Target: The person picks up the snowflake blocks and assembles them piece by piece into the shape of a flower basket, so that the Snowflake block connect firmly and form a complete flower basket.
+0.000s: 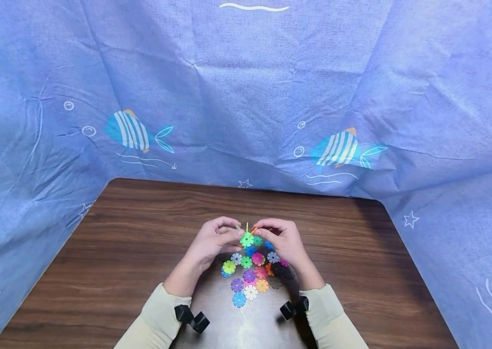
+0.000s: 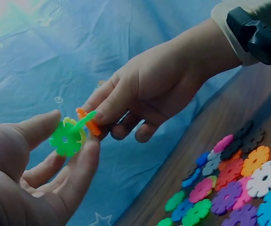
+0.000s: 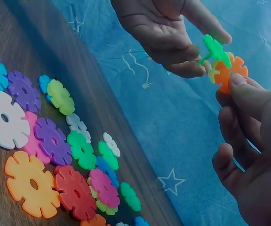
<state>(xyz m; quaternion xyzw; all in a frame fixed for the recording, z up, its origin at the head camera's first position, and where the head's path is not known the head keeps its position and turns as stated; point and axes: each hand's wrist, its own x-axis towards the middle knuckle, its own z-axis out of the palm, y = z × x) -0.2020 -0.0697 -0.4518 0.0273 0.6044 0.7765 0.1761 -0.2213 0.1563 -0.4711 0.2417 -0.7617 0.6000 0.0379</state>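
Above the pile, my left hand (image 1: 212, 242) pinches a small joined cluster of notched plastic discs between thumb and fingers. A green disc (image 2: 66, 139) faces the left wrist view. Another green disc (image 2: 83, 121) stands edge-on against it, with a yellow disc (image 2: 81, 133) partly hidden behind. Between thumb and index finger, my right hand (image 1: 288, 243) holds an orange disc (image 3: 230, 73). It meets the cluster at the yellow disc; whether their slots are engaged I cannot tell. The right hand's other fingers curl loosely below.
Loose notched discs in many colours lie under and in front of the hands, among them a white disc (image 1: 251, 292), a purple disc (image 3: 53, 141) and a red disc (image 3: 75, 192). The brown wooden table (image 1: 111, 252) ends at a blue fish-print curtain (image 1: 246, 97).
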